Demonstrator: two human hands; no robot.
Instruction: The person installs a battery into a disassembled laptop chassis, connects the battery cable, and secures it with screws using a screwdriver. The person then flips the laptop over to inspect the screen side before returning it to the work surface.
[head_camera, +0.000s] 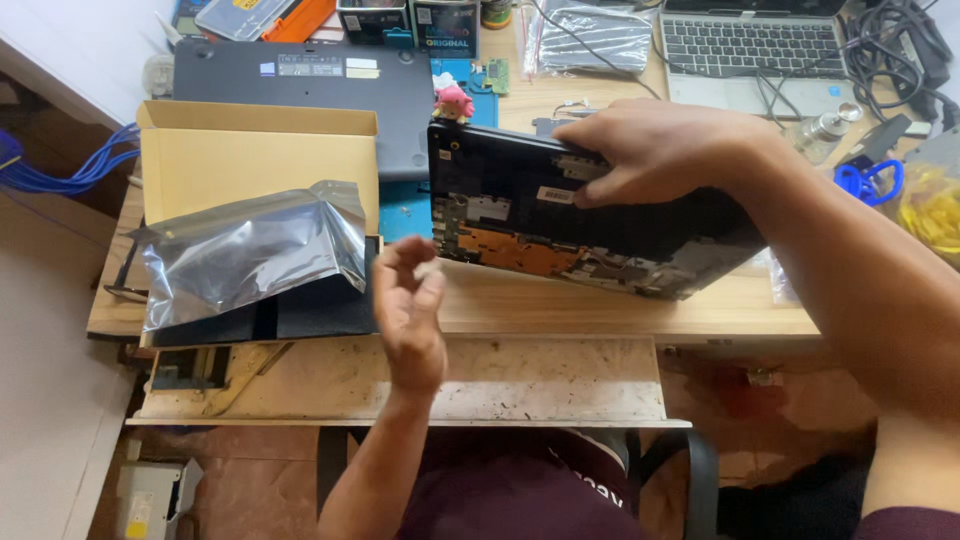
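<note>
My right hand (660, 150) grips the upper edge of an opened black laptop chassis (520, 225), tilted up on the wooden desk (560, 310), its circuit board and orange inner parts facing me. My left hand (408, 310) hovers just left of the chassis' lower corner, fingers loosely curled with fingertips pinched together; whether a tiny part sits between them I cannot tell. A silver anti-static bag (250, 250) lies left of that hand on a flat black piece (300, 318).
An open cardboard box (250, 160) and a dark closed laptop (310, 90) lie behind. A second open laptop (755, 50), cables, blue scissors (868, 180), a yellow bag (935, 210) and a small pink figure (453, 100) crowd the back. A pull-out shelf (520, 380) sits below.
</note>
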